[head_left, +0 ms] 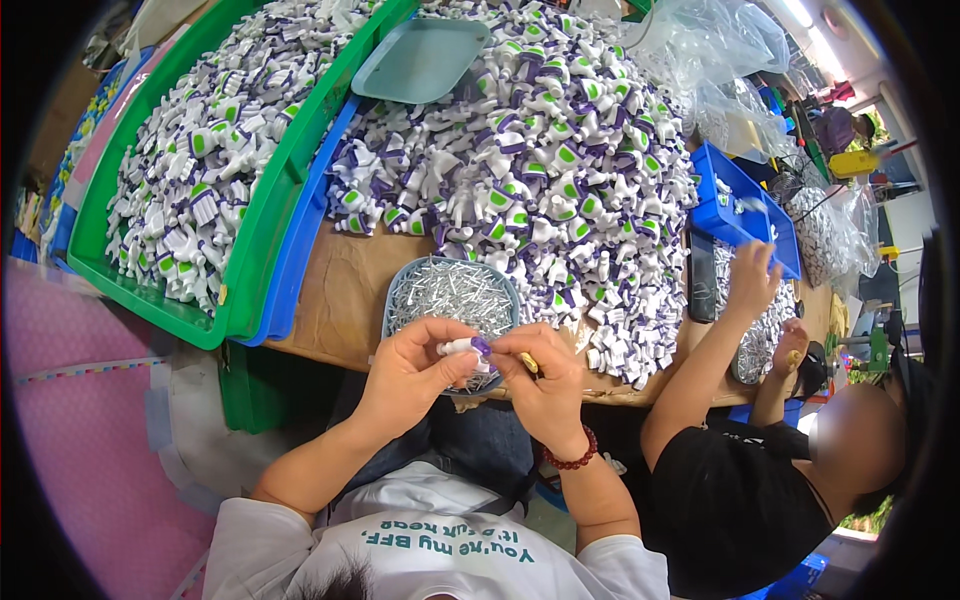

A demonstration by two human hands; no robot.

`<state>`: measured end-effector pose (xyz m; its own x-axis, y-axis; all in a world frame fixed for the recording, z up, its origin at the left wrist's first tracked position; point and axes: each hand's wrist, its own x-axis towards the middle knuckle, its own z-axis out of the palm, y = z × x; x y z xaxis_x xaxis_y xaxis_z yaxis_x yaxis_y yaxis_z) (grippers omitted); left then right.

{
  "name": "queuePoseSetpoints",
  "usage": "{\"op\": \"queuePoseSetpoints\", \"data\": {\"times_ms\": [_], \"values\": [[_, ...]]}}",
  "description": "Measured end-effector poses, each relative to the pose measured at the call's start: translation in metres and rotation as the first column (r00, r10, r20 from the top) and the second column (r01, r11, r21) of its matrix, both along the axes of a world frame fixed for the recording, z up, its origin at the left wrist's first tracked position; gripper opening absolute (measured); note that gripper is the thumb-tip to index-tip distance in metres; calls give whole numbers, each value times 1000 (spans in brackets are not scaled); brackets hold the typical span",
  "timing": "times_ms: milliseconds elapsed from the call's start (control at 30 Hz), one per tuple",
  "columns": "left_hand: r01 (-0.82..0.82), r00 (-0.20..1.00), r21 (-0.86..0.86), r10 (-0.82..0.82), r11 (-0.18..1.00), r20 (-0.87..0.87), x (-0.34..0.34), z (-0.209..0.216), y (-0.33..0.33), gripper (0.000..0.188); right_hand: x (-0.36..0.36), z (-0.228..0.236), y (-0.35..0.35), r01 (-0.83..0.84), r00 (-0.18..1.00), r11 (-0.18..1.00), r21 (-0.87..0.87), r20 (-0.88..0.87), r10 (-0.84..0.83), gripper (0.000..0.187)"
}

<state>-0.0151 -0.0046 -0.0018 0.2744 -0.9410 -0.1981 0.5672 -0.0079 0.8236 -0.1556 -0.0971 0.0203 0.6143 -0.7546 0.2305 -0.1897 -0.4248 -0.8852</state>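
My left hand pinches a small white plastic toy part with a purple end. Close against that purple end are the fingertips of my right hand, closed too. A small gold-coloured piece sticks out between my right fingers; its kind is not clear. Just beneath both hands stands a grey-blue tub filled with loose silver metal pins. Beyond the tub rises a large heap of white, purple and green toy parts.
A green crate of similar parts sits at left, beside a blue crate. An empty pale tray lies on the heap. At right, a co-worker's hand is near a blue bin. A dark phone-like slab lies between us.
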Motion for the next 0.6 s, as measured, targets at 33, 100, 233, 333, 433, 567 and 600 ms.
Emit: {"op": "queuePoseSetpoints", "data": {"times_ms": [33, 100, 233, 333, 433, 567, 600], "values": [[-8, 1000, 1, 8, 1000, 6, -1, 0, 0, 24, -1, -3, 2, -10, 1000, 1000, 0, 1, 10, 15], [-24, 1000, 2, 24, 1000, 17, -2, 1, -2, 23, -2, -5, 8, 30, 998, 972, 234, 49, -42, 16], [-41, 999, -78, 42, 996, 8, -10, 0, -2, 21, 0, -6, 15, 57, 980, 887, 458, 144, -137, 19], [-89, 996, -115, 92, 989, 20, -14, 0, -3, 19, -1, -4, 11, 60, 982, 876, 478, 129, -138, 14], [-121, 992, -92, 119, 988, -29, -1, -3, -2, 18, -24, 2, -19, 175, 984, 957, 232, -12, -177, 11], [-133, 988, -36, 129, 991, -89, 10, -3, -4, 22, -60, -17, -52, 188, 900, 961, -203, -357, -251, 7], [-122, 988, -32, 119, 992, -98, 10, -2, -5, 23, -65, -22, -51, 145, 866, 945, -292, -424, -264, 8]]}}
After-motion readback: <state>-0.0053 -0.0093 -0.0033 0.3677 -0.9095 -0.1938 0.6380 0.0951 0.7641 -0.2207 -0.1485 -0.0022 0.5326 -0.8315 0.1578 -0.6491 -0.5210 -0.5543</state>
